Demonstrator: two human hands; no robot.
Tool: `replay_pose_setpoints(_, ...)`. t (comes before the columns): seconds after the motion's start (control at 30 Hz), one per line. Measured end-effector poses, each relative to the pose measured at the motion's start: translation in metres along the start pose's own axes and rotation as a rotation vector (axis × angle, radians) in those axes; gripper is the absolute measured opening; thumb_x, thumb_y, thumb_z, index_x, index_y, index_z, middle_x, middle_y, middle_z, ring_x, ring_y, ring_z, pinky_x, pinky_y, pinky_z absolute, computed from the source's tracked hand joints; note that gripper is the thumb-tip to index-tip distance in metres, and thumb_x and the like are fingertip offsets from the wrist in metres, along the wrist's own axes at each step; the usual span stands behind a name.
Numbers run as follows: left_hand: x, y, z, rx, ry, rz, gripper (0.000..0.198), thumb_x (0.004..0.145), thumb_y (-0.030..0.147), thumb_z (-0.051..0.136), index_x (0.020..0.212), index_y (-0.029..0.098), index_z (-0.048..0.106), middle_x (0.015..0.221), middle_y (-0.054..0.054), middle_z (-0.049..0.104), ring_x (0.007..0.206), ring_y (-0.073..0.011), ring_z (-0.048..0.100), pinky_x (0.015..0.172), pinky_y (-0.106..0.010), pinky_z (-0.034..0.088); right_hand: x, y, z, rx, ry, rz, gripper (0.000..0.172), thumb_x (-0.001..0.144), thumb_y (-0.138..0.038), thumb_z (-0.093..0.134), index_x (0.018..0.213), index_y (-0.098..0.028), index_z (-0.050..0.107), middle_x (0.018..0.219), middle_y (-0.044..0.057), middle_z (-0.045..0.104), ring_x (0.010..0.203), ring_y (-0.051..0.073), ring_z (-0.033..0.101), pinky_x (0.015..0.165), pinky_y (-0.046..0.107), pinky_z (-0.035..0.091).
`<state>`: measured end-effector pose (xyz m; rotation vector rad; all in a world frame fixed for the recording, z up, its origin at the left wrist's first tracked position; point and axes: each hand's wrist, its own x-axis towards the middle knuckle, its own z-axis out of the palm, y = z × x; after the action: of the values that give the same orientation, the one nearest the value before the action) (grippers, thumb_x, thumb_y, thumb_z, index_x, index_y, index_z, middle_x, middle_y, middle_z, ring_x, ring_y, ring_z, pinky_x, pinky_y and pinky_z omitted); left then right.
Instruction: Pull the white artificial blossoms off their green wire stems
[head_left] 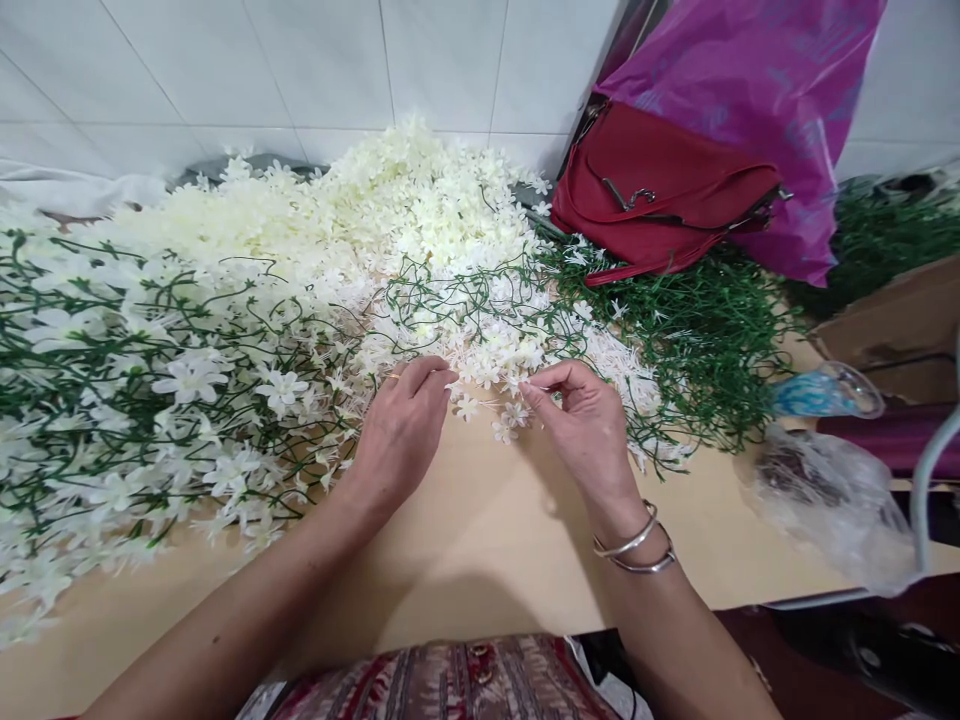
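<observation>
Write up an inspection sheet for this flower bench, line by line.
Surface: pale tabletop, bare patch in front of the hands.
Job's things: small white artificial flowers at the fingertips; loose white blossom heap; flowered green stems on the left.
Clutter: bare green stems, red handbag, purple plastic bag, clear plastic bag, cardboard box.
Grippers: left hand with fingers curled, pinching at the flowers; right hand pinching a flower; two bangles on the right wrist.
Cables: nothing seen.
Surroundings: white tiled wall.
</observation>
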<state>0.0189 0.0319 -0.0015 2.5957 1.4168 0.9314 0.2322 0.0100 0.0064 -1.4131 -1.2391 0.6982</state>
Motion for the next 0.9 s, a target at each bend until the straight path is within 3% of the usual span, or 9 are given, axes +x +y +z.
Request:
replay_pose_setpoints(0.13, 0.007, -0.003, 0.002, 0.071, -0.061, 0.037, 0.018, 0.102, 0.012, 0.054, 0.108, 0.018, 0.069, 0.117, -0.011, 0.072, 0.108, -0.0274, 0.069, 0.093, -0.042, 0.055, 0.002, 0.002, -0.003, -0.014, 0.019, -0.005, 0.009, 0.082, -0.026, 0.074, 0.076, -0.022, 0.069, 0.075, 0.001, 0.07, 0.074, 0.019, 0.061, 0.075, 0.036, 0.046)
replay_pose_setpoints(0.37, 0.019, -0.004, 0.005, 0.072, -0.074, 0.029, 0.019, 0.103, 0.013, 0.054, 0.115, 0.017, 0.068, 0.118, -0.012, 0.07, 0.109, -0.0278, 0.067, 0.092, -0.041, 0.055, 0.001, 0.001, -0.001, 0.007, 0.04, 0.024, 0.01, 0.083, -0.029, 0.074, 0.077, -0.023, 0.068, 0.077, 0.001, 0.07, 0.075, 0.019, 0.062, 0.076, 0.035, 0.047)
replay_pose_setpoints(0.63, 0.021, -0.016, -0.006, 0.101, -0.099, -0.001, 0.019, 0.101, 0.009, 0.053, 0.1, 0.019, 0.07, 0.11, -0.01, 0.072, 0.098, -0.0262, 0.069, 0.086, -0.039, 0.055, 0.001, 0.004, 0.0, -0.023, 0.068, 0.002, 0.011, 0.085, -0.029, 0.074, 0.078, -0.023, 0.068, 0.077, 0.001, 0.07, 0.075, 0.019, 0.061, 0.074, 0.035, 0.047)
replay_pose_setpoints(0.9, 0.044, -0.005, 0.007, 0.109, -0.12, -0.019, 0.017, 0.104, 0.014, 0.054, 0.107, 0.018, 0.069, 0.109, -0.009, 0.074, 0.091, -0.0248, 0.071, 0.078, -0.036, 0.053, 0.0, 0.004, 0.001, -0.006, 0.078, 0.009, 0.011, 0.086, -0.03, 0.074, 0.081, -0.022, 0.068, 0.079, 0.001, 0.069, 0.076, 0.019, 0.061, 0.075, 0.034, 0.046)
